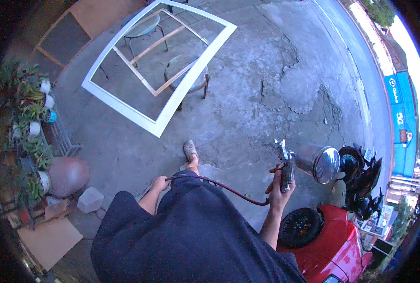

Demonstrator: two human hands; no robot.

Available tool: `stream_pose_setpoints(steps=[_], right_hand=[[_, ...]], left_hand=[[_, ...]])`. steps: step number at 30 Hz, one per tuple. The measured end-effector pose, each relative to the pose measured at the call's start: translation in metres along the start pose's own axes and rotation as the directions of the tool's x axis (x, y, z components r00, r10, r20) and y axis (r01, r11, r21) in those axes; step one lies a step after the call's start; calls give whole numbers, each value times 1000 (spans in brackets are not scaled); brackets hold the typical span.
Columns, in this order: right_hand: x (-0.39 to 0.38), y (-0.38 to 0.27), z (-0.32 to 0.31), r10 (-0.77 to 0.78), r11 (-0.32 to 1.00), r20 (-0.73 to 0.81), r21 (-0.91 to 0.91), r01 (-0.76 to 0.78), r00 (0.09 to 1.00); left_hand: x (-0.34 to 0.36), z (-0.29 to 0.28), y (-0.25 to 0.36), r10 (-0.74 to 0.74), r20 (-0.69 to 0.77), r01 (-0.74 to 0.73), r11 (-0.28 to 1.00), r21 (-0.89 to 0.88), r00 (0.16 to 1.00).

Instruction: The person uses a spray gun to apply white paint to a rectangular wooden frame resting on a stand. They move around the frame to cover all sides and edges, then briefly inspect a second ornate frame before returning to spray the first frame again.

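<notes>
My right hand [279, 186] is wrapped around the grip of a metal spray gun [286, 162], raised to the right of my body. A round, see-through cup [317, 162] sticks out sideways from the gun. From below the gun a dark red hose [228, 187] runs across my front to my left hand [161, 183], whose fingers are closed on it. Ahead to the left, a white rectangular frame [198, 67] rests over round-topped stools [201, 79], with a smaller, partly bare wooden frame [158, 46] inside its outline. Neither hand touches the frames.
Potted plants [33, 111] and a big round clay pot [68, 175] line the left side. Flat boards [52, 238] lie lower left and far left. A red car [330, 236] and a black motorcycle [363, 174] stand at right. The concrete floor [247, 94] is cracked.
</notes>
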State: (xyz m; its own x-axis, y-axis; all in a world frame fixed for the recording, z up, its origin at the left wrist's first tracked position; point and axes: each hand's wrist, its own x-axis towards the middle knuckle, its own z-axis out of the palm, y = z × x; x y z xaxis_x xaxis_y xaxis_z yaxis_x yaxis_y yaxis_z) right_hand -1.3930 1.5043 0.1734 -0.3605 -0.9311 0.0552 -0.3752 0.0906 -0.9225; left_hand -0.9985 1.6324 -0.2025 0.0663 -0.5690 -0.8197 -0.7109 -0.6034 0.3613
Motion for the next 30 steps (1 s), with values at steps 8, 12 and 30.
stream_pose_setpoints(steps=[8,12,30], right_hand=[[107,-28,22,110,994,-28,29,-110,994],[153,-25,27,82,996,29,37,-83,996],[463,32,-27,-238,949,494,300,94,836]], left_hand=[[60,-57,101,48,66,-51,998,47,997],[95,-62,102,64,38,-66,997,41,997],[138,9,289,-146,-299,80,972,-220,943]])
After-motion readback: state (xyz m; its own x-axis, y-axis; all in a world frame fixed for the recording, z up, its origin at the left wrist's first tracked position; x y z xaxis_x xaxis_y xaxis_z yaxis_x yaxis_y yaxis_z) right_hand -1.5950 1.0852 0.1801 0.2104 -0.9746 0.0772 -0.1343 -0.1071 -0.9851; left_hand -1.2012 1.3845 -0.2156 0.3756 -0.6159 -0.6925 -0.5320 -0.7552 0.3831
